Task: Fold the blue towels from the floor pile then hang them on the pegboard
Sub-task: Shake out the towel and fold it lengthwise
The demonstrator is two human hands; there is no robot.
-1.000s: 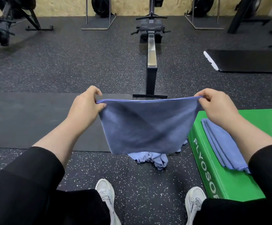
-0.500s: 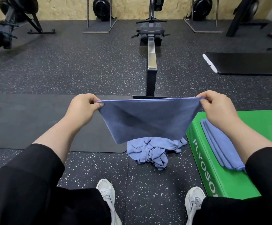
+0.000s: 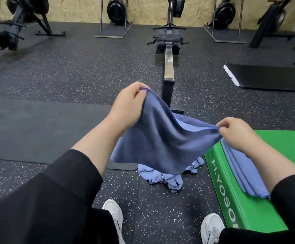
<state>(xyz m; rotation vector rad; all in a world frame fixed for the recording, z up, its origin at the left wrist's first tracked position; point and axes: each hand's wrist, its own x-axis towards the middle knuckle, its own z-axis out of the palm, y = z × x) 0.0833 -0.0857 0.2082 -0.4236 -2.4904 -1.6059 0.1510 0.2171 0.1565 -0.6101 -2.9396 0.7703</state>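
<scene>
A blue towel (image 3: 162, 136), already doubled, hangs in the air above the floor pile (image 3: 167, 178) of crumpled towels. The left hand (image 3: 125, 106) pinches one top corner, raised; the right hand (image 3: 238, 134) pinches the opposite corner, lower and just above the green box (image 3: 231, 196). The top edge sags between them, and the cloth drapes unevenly. A folded towel (image 3: 243, 173) lies on the box top, beside the right forearm. Beyond stand a black mat (image 3: 28, 131), a rowing machine (image 3: 168, 67) and further gym equipment along the wall. No pegboard is in view.

Risk, as judged: with only fingertip pinches on two corners, the layers may slip apart as the corners meet, giving a skewed fold; the hanging edge may also snag the pile below and drag it.
</scene>
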